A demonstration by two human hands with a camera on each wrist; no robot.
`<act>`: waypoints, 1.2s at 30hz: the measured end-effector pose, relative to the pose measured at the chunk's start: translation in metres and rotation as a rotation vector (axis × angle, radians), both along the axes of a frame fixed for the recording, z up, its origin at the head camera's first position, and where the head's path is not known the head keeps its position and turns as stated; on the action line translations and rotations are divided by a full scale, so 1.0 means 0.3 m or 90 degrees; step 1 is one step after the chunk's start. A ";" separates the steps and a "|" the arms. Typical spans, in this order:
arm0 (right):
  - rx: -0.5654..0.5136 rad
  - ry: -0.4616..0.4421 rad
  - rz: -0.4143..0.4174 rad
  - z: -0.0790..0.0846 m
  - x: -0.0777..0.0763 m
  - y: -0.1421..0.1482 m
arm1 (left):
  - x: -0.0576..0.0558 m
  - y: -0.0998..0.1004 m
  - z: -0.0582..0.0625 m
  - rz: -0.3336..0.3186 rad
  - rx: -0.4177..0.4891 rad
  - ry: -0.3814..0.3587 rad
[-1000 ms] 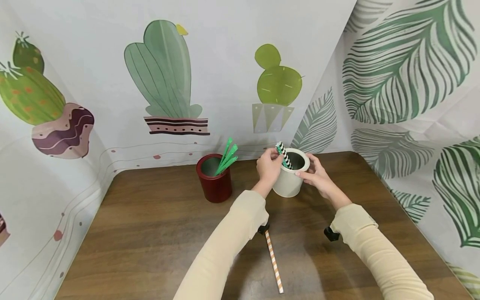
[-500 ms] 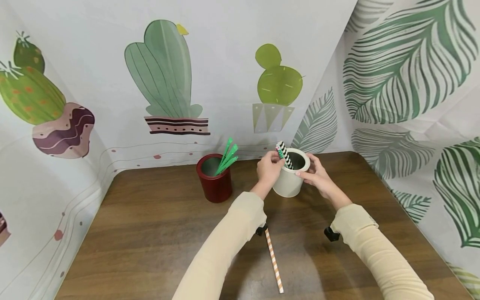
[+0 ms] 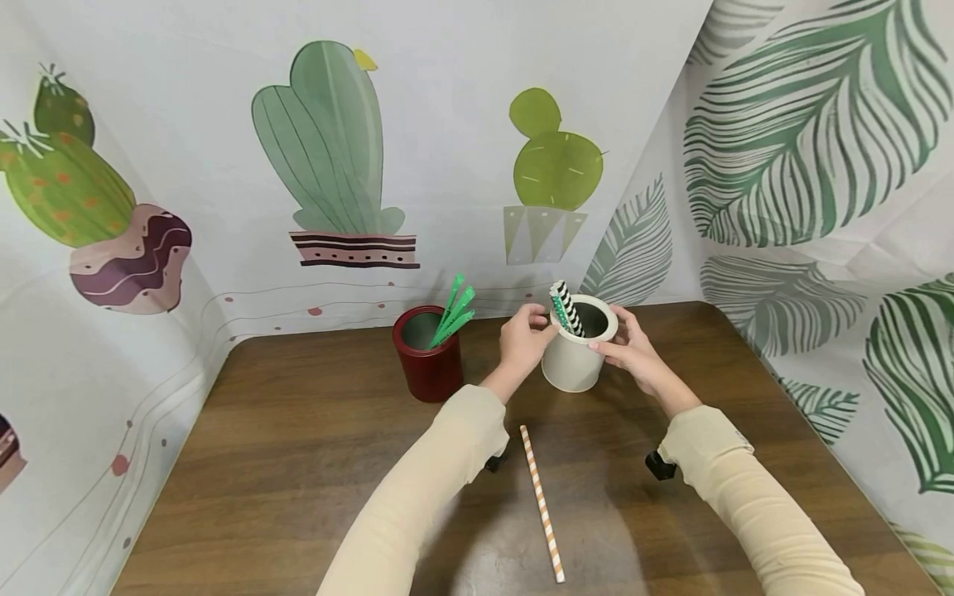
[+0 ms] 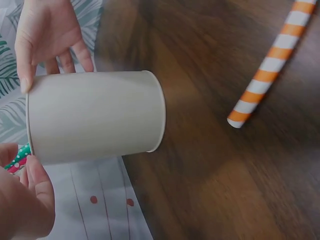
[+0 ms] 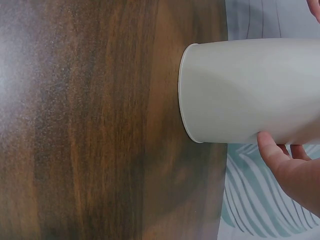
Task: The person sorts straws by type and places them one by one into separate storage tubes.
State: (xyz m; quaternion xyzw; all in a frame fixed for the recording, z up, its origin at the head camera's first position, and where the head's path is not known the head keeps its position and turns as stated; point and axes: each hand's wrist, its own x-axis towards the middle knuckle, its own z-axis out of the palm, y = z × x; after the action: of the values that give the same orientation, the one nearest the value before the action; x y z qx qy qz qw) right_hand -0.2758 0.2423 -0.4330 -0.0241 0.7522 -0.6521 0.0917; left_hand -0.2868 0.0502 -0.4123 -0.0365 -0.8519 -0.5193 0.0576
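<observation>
A white cylindrical canister stands upright near the back of the table. Inside it, paper straws, black-and-white striped and green dotted, lean on the left side of the rim; a red dotted one shows in the left wrist view. My right hand holds the canister by its right side, thumb in front and fingers behind. My left hand is at the left rim, fingers loosely bent and parted, thumb tip right beside the straws. An orange-and-white striped straw lies on the table between my forearms.
To the left stands a dark red canister with several green sticks leaning out to the right. A patterned cloth wall rises right behind the wooden table.
My left hand has let go of the straws in the white canister and drawn back a little to the left. The striped straw on the table is more fully uncovered. My right hand stays put.
</observation>
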 end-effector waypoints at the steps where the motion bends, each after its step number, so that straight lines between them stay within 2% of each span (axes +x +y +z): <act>1: 0.001 0.000 0.000 0.000 0.000 0.000 | 0.003 -0.005 -0.005 -0.005 -0.004 -0.002; 4: 0.003 -0.001 0.000 0.001 -0.001 0.000 | 0.015 -0.023 -0.021 -0.016 -0.013 -0.008; 11: 0.009 0.001 -0.003 -0.003 -0.002 0.001 | 0.053 -0.067 -0.088 -0.035 -0.026 -0.009; 19: 0.014 0.003 -0.004 -0.002 -0.002 0.001 | 0.101 -0.097 -0.160 -0.068 0.005 -0.039; 29: 0.008 0.005 0.000 -0.001 -0.004 0.002 | 0.176 -0.128 -0.240 -0.110 -0.048 -0.057; 36: 0.010 0.004 -0.004 -0.002 0.000 -0.001 | 0.231 -0.148 -0.270 -0.107 -0.072 -0.070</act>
State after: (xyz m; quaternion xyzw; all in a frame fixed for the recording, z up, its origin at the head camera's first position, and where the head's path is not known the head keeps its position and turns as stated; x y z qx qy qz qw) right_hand -0.2757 0.2421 -0.4335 -0.0232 0.7574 -0.6466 0.0878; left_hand -0.2175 0.0057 -0.4933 -0.0822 -0.8756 -0.4747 -0.0352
